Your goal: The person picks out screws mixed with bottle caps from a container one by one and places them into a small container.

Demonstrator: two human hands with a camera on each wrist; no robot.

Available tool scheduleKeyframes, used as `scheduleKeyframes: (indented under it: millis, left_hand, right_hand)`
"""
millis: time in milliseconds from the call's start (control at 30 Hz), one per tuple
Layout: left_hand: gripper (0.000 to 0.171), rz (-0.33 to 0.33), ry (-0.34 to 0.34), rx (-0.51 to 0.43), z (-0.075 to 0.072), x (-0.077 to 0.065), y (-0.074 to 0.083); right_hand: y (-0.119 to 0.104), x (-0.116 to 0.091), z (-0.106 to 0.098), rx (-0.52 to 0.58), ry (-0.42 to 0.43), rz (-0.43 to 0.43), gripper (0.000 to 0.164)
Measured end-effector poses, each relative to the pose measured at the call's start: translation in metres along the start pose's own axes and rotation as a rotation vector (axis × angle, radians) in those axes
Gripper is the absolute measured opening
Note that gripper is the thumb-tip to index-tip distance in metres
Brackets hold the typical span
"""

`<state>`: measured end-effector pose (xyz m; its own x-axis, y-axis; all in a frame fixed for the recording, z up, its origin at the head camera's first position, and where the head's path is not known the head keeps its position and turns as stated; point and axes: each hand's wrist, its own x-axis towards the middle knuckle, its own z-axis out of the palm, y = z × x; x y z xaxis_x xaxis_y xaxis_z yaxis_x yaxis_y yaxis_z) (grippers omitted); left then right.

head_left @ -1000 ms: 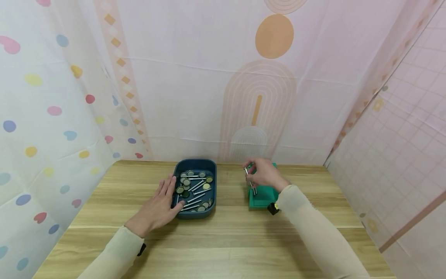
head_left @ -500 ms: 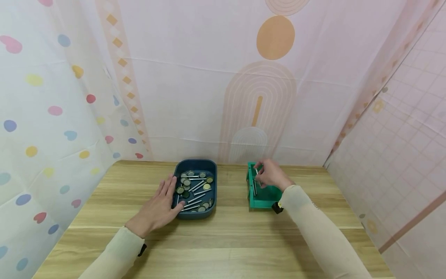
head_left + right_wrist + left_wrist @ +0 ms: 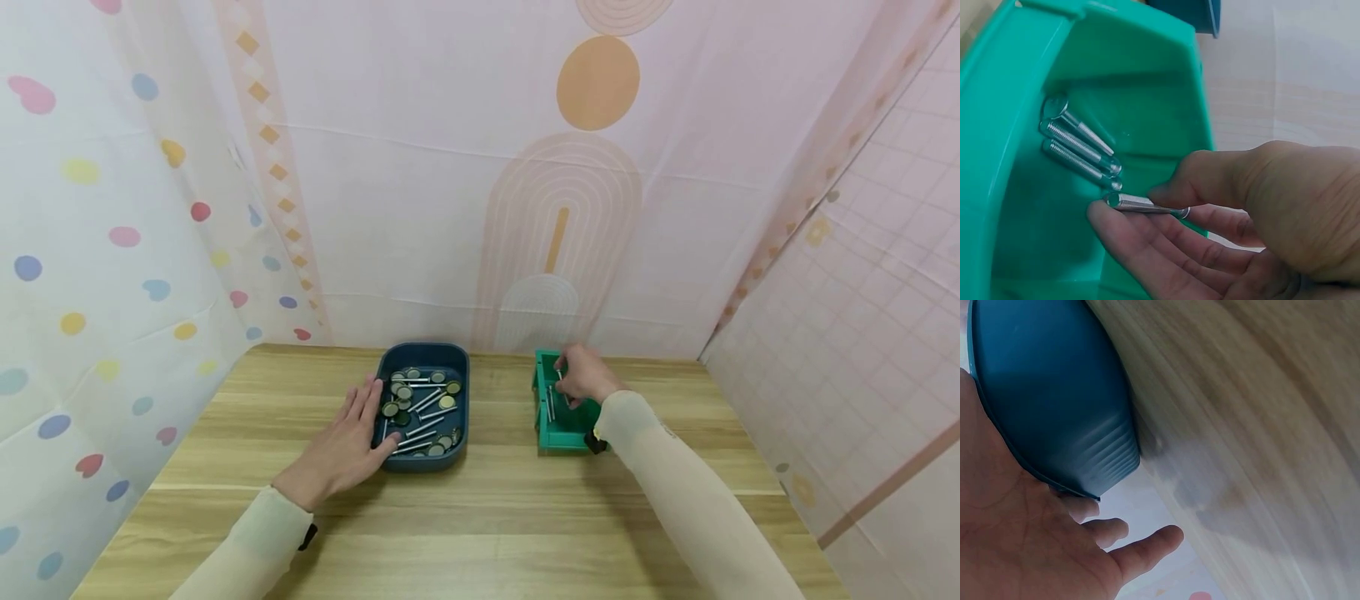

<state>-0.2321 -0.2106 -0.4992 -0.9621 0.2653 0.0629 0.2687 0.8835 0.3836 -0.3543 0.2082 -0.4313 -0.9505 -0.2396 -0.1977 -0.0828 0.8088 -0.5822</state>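
Note:
My left hand (image 3: 339, 454) rests on the left side of a dark blue tray (image 3: 423, 463), with fingers stretched along the wall and thumb over the rim. In the left wrist view, the tray's outer wall (image 3: 1054, 381) lies against the palm. Bolts (image 3: 427, 425) and round metal discs (image 3: 403, 392) like bottle caps lie mixed inside it. My right hand (image 3: 588, 377) is over a green bin (image 3: 564, 442) and pinches a silver bolt (image 3: 1137, 204) between thumb and fingers. Several other bolts (image 3: 1075, 147) lie side by side on the bin floor.
Both containers stand near the back of a wooden table (image 3: 480, 517), a gap apart. A patterned cloth (image 3: 405, 225) hangs right behind the table's back edge. More cloth hangs on the left and right.
My right hand has moved right and lower into the green bin with the bolt, uncovering the bin's left side and bolts there. The left hand keeps its place on the tray.

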Motion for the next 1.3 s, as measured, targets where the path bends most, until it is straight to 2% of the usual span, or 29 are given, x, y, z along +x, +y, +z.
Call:
scheduleKeyframes:
  millis: [200,400,433,600,867,900,1100,1267,1300]
  left_hand:
    - [0.096,0.000,-0.001,0.001,0.001,0.000,-0.001]
    - [0.096,0.004,-0.001,0.008,0.001,-0.001,-0.001]
    - [0.096,0.003,-0.002,0.008,0.000,-0.001,-0.001]
    - [0.096,0.004,0.000,0.003,-0.001,-0.002,0.001]
    - [0.096,0.003,0.002,0.004,-0.001,0.000,0.001]
    - [0.096,0.004,0.003,0.003,-0.001,0.000,0.001]
    - [0.096,0.007,0.005,0.003,-0.001,0.000,0.001]
    - [0.096,0.005,0.003,0.008,-0.001,-0.001,0.000]
    - [0.096,0.005,0.003,0.009,-0.001,-0.001,0.000]
  right_hand:
    - [-0.004,0.005,0.002,-0.055,-0.017,0.009,0.042]
    - [0.000,0.021,0.006,-0.080,-0.071,0.075,0.048]
    - [0.015,0.034,0.011,-0.074,-0.078,0.056,0.048]
    - [0.032,0.054,0.019,-0.092,-0.098,0.052,0.048]
    - [0.010,0.035,0.015,-0.093,-0.089,0.092,0.046]
    - [0.011,0.035,0.015,-0.091,-0.090,0.100,0.046]
    - [0.048,0.067,0.025,-0.023,-0.087,0.091,0.047]
    - [0.041,0.057,0.022,-0.041,-0.088,0.056,0.049]
    - [0.042,0.055,0.021,-0.054,-0.075,0.016,0.047]
